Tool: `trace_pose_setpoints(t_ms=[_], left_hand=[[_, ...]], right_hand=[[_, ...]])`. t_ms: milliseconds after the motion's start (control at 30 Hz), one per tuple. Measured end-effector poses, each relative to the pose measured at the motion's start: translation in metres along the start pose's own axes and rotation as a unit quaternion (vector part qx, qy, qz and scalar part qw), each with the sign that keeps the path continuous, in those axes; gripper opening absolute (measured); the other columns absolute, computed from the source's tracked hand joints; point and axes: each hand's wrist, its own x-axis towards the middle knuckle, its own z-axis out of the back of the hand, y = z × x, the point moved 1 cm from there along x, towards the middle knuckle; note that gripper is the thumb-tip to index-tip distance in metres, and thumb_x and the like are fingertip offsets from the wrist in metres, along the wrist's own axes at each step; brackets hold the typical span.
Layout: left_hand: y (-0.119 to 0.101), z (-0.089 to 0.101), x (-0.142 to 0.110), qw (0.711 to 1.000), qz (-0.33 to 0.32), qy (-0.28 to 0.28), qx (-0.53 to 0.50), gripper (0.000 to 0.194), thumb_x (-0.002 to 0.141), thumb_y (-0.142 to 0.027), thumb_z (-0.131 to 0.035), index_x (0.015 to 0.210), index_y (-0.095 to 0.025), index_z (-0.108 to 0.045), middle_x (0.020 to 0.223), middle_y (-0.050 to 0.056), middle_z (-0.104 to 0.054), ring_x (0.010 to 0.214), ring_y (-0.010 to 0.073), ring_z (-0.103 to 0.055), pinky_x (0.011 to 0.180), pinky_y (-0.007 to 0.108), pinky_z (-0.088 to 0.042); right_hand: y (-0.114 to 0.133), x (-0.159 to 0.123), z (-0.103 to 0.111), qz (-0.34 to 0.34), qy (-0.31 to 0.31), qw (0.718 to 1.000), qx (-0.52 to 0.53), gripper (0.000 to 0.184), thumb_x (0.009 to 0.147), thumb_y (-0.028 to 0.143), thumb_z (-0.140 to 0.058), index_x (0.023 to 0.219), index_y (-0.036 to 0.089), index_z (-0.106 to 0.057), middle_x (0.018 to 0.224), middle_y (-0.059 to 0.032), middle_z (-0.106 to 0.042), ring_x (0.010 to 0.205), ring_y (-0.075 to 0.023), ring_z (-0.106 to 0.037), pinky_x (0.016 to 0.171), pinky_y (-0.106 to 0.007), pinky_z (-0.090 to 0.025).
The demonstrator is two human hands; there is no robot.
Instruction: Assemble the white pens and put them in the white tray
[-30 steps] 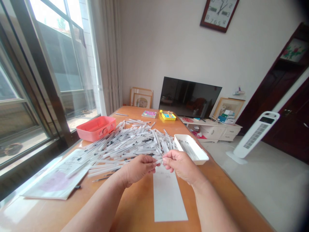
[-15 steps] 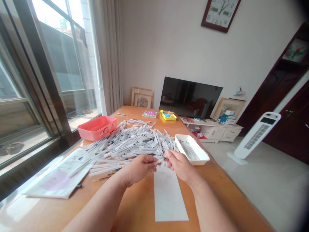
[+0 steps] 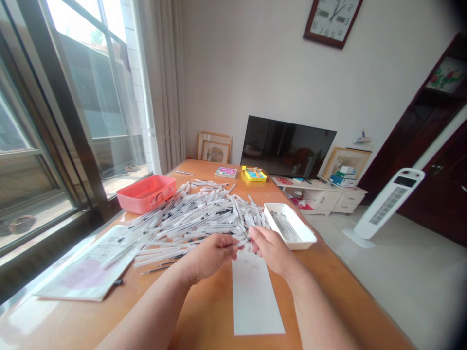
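Above the table my left hand point(image 3: 211, 253) pinches one end of a whitish pen point(image 3: 242, 242). At the pen's other end, by a small dark part, the fingers of my right hand point(image 3: 273, 248) are closed. Just beyond both hands spreads a heap of white pens point(image 3: 204, 216), many with black parts. Under my hands and toward me lies a white paper strip point(image 3: 257, 306). To the right of my right hand stands a white tray point(image 3: 309, 239) with several thin pen pieces in it.
A pink-red basket point(image 3: 134, 201) stands left of the heap. A paper booklet point(image 3: 69, 287) lies at the table's left edge. Farther back are a yellow box point(image 3: 255, 176), a small pink book point(image 3: 226, 172) and a single pen point(image 3: 185, 172). A tower fan point(image 3: 386, 209) stands on the floor.
Almost nothing has moved. Both hands keep their grip on the pen in the same place, and the view has shifted very slightly.
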Motion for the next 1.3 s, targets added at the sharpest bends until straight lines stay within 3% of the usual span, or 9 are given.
trace_pose_setpoints(t_ms=[133,300,500,700,867,1033,1200,1300], left_hand=[[0.0,0.0,0.001,1.0,-0.002,0.004,0.003,0.034,0.085,-0.045,-0.057,0.096,-0.017,-0.074,0.081,0.003,-0.064,0.078,0.0193,-0.054,0.077,0.033,-0.04],[-0.001,-0.002,0.001,1.0,-0.022,0.0,0.007,0.03,0.083,-0.042,-0.059,0.089,-0.017,-0.074,0.077,0.001,-0.063,0.075,0.0184,-0.052,0.075,0.031,-0.039],[-0.003,-0.001,0.001,1.0,-0.02,-0.002,0.011,0.031,0.084,-0.045,-0.059,0.086,-0.017,-0.073,0.077,0.001,-0.062,0.074,0.0182,-0.051,0.073,0.03,-0.039],[-0.005,-0.001,-0.001,0.999,0.003,-0.012,0.032,0.042,0.089,-0.053,-0.049,0.086,-0.017,-0.071,0.08,0.003,-0.064,0.074,0.0182,-0.053,0.073,0.031,-0.039],[0.001,-0.005,0.007,0.998,-0.049,-0.027,0.032,0.033,0.087,-0.046,-0.056,0.088,-0.016,-0.068,0.076,0.002,-0.062,0.072,0.0165,-0.051,0.069,0.029,-0.04],[0.002,-0.006,0.011,0.988,-0.096,-0.092,0.078,0.023,0.082,-0.041,-0.063,0.087,-0.018,-0.066,0.08,0.002,-0.063,0.075,0.0166,-0.053,0.069,0.027,-0.04],[-0.003,-0.005,0.007,0.996,-0.066,-0.041,0.052,0.038,0.093,-0.05,-0.046,0.087,-0.019,-0.067,0.085,0.005,-0.069,0.079,0.0187,-0.058,0.073,0.029,-0.043],[-0.003,-0.003,0.006,0.995,-0.055,-0.033,0.071,0.041,0.093,-0.051,-0.046,0.083,-0.019,-0.069,0.082,0.005,-0.069,0.076,0.0193,-0.059,0.072,0.03,-0.043]], right_hand=[[-0.001,0.0,0.0,0.026,0.004,1.0,-0.013,0.04,0.096,0.054,-0.047,0.075,0.021,-0.051,0.067,0.0032,-0.053,0.064,-0.0127,-0.048,0.058,-0.023,-0.036],[-0.006,0.001,-0.005,-0.004,-0.016,0.999,-0.042,0.051,0.093,0.063,-0.045,0.066,0.021,-0.047,0.056,0.0048,-0.039,0.055,-0.0122,-0.038,0.051,-0.024,-0.029],[-0.001,0.0,0.001,-0.014,0.013,1.0,-0.015,0.051,0.096,0.061,-0.038,0.071,0.02,-0.054,0.064,0.0008,-0.056,0.061,-0.0144,-0.05,0.057,-0.025,-0.037],[-0.003,-0.001,0.0,0.012,0.016,0.999,-0.033,0.041,0.096,0.053,-0.043,0.073,0.02,-0.052,0.063,0.0039,-0.047,0.058,-0.0124,-0.041,0.052,-0.024,-0.029],[-0.003,0.002,-0.007,0.014,-0.027,0.999,-0.042,0.041,0.096,0.051,-0.043,0.07,0.021,-0.049,0.061,0.0046,-0.04,0.061,-0.013,-0.039,0.054,-0.025,-0.028],[-0.003,0.005,-0.012,0.016,-0.05,0.998,-0.028,0.038,0.094,0.048,-0.045,0.068,0.021,-0.047,0.061,0.0048,-0.039,0.061,-0.013,-0.037,0.057,-0.025,-0.03],[-0.002,0.004,-0.008,0.039,-0.074,0.996,-0.019,0.038,0.093,0.048,-0.045,0.066,0.022,-0.04,0.062,0.0045,-0.037,0.062,-0.013,-0.036,0.055,-0.025,-0.029],[-0.002,0.004,-0.007,0.036,-0.081,0.996,-0.015,0.038,0.092,0.047,-0.046,0.065,0.022,-0.038,0.062,0.0047,-0.035,0.062,-0.0128,-0.035,0.055,-0.025,-0.028]])
